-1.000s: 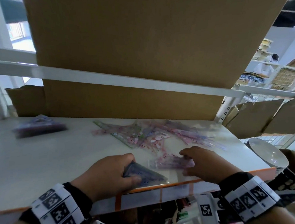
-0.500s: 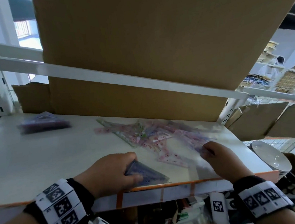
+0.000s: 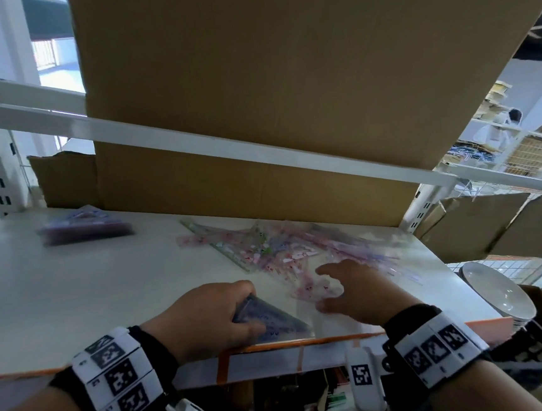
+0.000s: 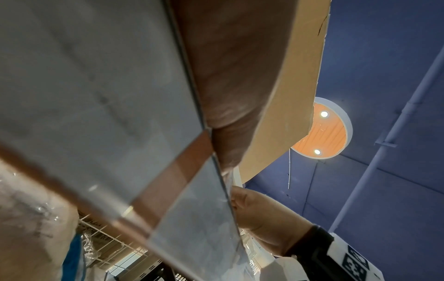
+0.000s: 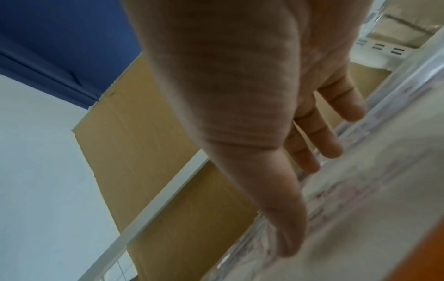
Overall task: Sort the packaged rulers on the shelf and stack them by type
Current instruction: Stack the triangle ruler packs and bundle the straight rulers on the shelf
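My left hand grips a dark purple triangular ruler pack at the shelf's front edge. My right hand is spread with straight fingers over a pink ruler pack, thumb and forefinger either side of it. Behind it lies a loose heap of pink ruler packs in clear wrap. A stack of purple ruler packs sits at the shelf's far left. The left wrist view shows only the shelf's underside and my right forearm.
The white shelf has an orange front lip. A big cardboard box stands behind the heap, with a white rail across it. White bowls sit lower right, beside more cardboard. The bare shelf surface lies between the two ruler groups.
My right hand let go of the pink pack it held, reached back to the heap and now lies spread over a pink pack. The left hand kept its grip in place.
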Available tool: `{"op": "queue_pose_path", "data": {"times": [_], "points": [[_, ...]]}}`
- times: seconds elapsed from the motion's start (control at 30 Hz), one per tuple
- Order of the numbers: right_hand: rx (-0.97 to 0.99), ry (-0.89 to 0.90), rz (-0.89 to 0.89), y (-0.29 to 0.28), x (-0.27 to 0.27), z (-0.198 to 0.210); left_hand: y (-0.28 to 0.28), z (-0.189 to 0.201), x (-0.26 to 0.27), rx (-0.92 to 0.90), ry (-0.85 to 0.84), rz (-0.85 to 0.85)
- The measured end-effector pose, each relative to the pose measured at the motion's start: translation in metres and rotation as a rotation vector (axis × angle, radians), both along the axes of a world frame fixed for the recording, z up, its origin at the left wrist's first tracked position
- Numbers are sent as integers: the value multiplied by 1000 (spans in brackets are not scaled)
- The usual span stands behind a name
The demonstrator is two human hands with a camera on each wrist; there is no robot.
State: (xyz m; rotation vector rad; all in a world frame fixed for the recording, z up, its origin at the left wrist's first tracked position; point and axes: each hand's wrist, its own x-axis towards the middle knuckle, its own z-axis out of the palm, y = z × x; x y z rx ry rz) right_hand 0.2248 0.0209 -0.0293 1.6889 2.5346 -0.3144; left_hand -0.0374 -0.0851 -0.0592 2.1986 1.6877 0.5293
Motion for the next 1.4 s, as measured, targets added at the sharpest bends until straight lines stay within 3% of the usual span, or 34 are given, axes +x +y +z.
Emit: {"op": "queue_pose_path", "data": {"times": [0.07,0.27,0.6,0.83,0.97,1.1,1.23,1.4], "points": [[-38,-72,-9,4,-8,0,0,0,0,-5,1,-4],[-97,-5,-31,15,-14,1,0,0,0,0,16,-8],[-136,-71,-58,26,-10,3,1,1,0,-10,32,-18],[-216,246,-186,31,18,6,0,2,-1,-16,28,-16],[-175,577,-309,25,35,13,1,1,-1,-10,22,-20],[-142,737,-264,15,26,19,1,0,-2,-25,0,-19],[-54,671,-86,11,6,21,1,1,-2,-48,18,-12],[-57,440,78,-4,-19,37,-1,4,-4,-70,23,-29]]}}
